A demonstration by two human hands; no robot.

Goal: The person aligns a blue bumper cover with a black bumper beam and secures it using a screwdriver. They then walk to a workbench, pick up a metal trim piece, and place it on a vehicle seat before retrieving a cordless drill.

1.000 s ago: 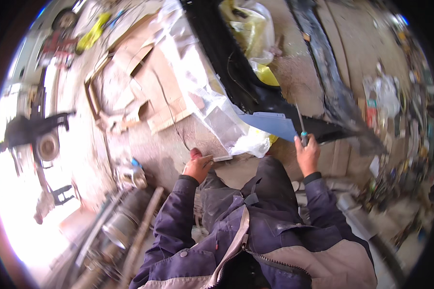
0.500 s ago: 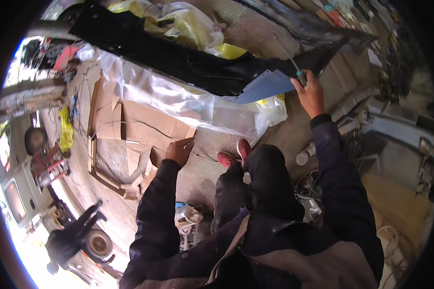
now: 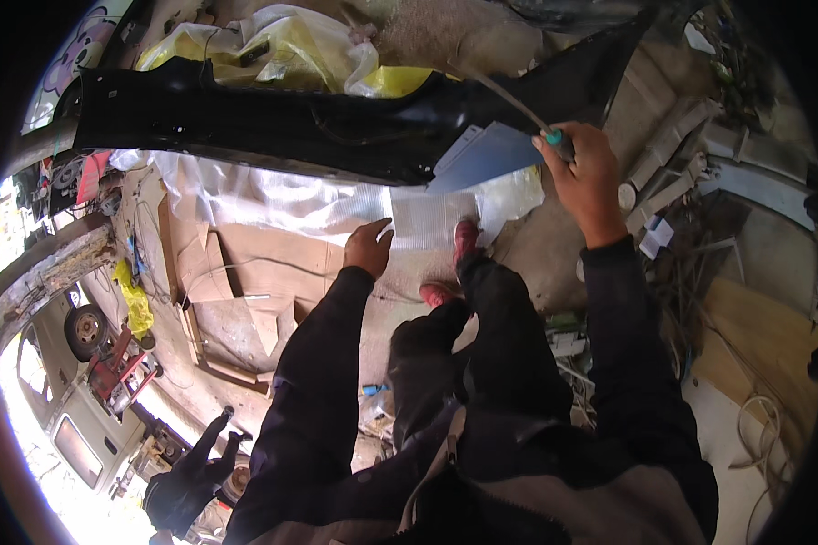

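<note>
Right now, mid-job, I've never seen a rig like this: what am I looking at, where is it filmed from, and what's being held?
There is no machine here, just a person's two bare hands. The view comes from a wide fisheye camera worn on the head, looking down, so straight edges bend near the rim.

The right hand grips a screwdriver-like tool with a green-and-dark handle and a long thin shaft. The left hand appears empty, fingers loosely curled.

On the floor ahead lie a long, glossy black panel, crinkled clear plastic sheeting along its near side, and flat brown cardboard. The red shoes below belong to the wearer.
</note>
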